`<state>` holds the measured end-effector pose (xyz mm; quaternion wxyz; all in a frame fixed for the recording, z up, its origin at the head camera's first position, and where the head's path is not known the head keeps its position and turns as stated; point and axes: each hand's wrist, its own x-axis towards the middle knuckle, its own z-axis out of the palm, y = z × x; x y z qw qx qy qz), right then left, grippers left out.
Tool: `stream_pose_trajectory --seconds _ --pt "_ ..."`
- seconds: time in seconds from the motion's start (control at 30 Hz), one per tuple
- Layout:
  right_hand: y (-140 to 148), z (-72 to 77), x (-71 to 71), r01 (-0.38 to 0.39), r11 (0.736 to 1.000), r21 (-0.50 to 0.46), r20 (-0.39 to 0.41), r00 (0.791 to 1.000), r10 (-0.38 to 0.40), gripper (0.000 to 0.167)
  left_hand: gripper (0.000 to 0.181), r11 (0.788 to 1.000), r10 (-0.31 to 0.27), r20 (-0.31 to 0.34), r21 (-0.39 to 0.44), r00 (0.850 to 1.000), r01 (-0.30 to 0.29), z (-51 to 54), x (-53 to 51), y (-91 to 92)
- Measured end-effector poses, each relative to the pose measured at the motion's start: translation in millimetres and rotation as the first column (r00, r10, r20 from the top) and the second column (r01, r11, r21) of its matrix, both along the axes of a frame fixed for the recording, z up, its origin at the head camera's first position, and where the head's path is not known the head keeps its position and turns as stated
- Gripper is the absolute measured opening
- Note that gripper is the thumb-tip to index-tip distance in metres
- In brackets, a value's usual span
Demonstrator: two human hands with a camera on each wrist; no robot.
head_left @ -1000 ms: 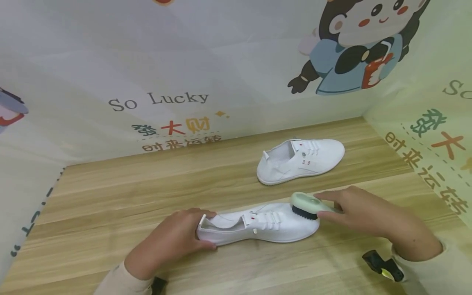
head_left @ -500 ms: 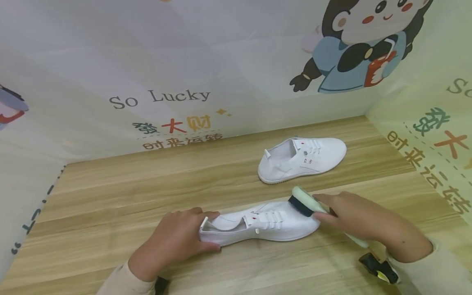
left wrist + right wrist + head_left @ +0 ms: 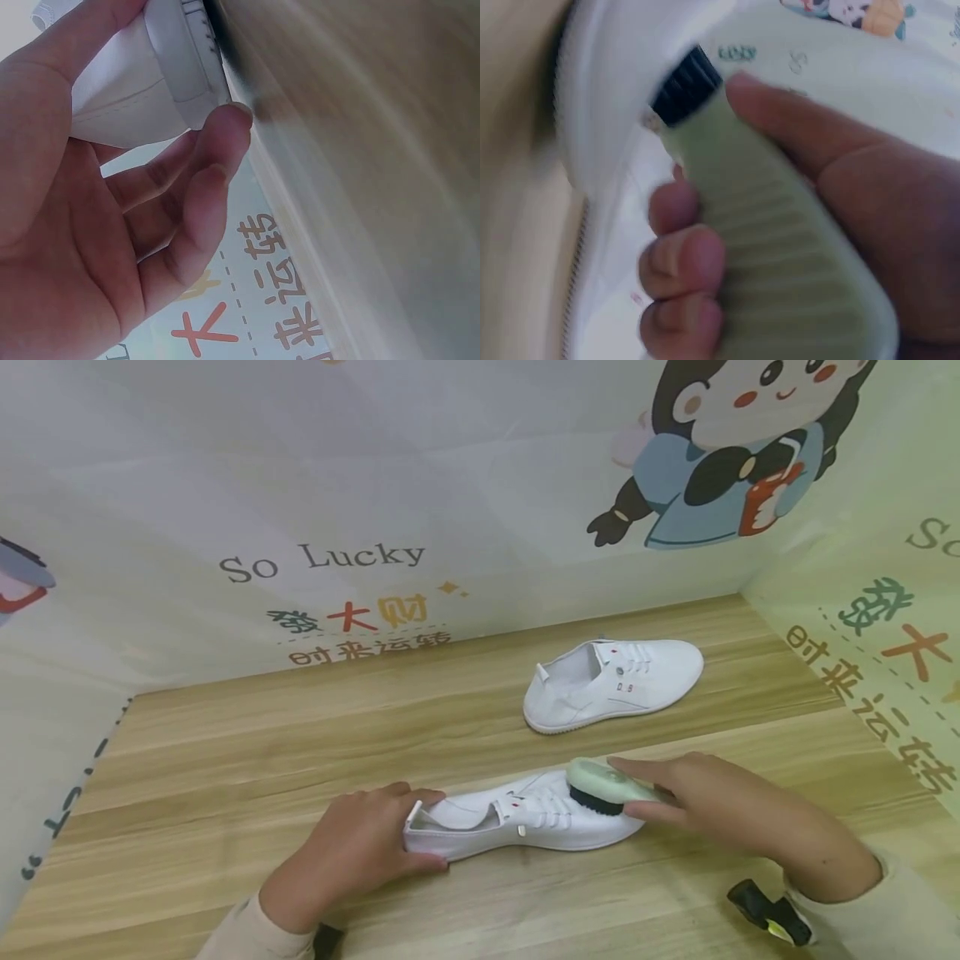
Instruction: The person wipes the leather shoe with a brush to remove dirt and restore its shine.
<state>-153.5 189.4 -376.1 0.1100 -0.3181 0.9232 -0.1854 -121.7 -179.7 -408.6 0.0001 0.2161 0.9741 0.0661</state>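
A white lace-up shoe (image 3: 517, 835) lies on the wooden surface with its toe to the right. Around its heel, my left hand (image 3: 367, 835) grips with thumb on the near side and fingers on the far side; the left wrist view shows the heel (image 3: 120, 90) between thumb and fingers. My right hand (image 3: 697, 793) holds a pale green brush (image 3: 607, 778) by its ribbed handle (image 3: 780, 255), fingers curled round it. Black bristles (image 3: 596, 802) rest against the top of the shoe's toe, just ahead of the laces.
A second white shoe (image 3: 615, 687) sits farther back, toe to the right, apart from both hands. Printed cloth walls (image 3: 480, 485) rise behind and on both sides of the wood-grain surface (image 3: 300, 727). Black wrist-camera mounts (image 3: 768, 910) show near the sleeves.
The brush has moved left along the shoe's toe towards the laces, after tilting steeply half a second ago. My left hand keeps its grip on the heel, and the far shoe stays put.
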Motion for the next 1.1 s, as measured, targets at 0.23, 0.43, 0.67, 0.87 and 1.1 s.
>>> stream_pose_trajectory --seconds 0.23,0.43,0.67,0.87,1.1 --pt "-8.7 -6.7 2.2 0.064 0.998 0.011 -0.081 0.995 -0.063 0.056 0.068 1.0 -0.018 0.004 0.014 1.0 0.018 -1.2 -1.1 -0.1" --pt "0.9 -3.2 -0.1 0.11 0.992 0.066 -0.08 0.991 -0.105 0.054 0.069 1.0 -0.019 0.008 0.013 1.0 0.019 -2.0 -1.8 0.3" --pt "15.2 6.7 -1.1 0.098 0.992 0.084 0.017 0.995 -0.1 0.055 0.068 1.0 -0.009 0.013 0.014 1.0 0.009 -1.1 -0.8 0.3" --pt "16.8 11.5 0.6 0.037 0.997 0.061 0.095 0.995 -0.043 0.06 0.068 1.0 -0.009 0.026 0.024 1.0 0.008 -1.4 0.4 -0.2" --pt "-4.8 -0.5 4.9 0.036 0.999 0.019 -0.06 0.998 -0.035 0.058 0.07 0.998 -0.039 0.04 0.059 0.998 0.037 -4.5 0.2 -1.6"
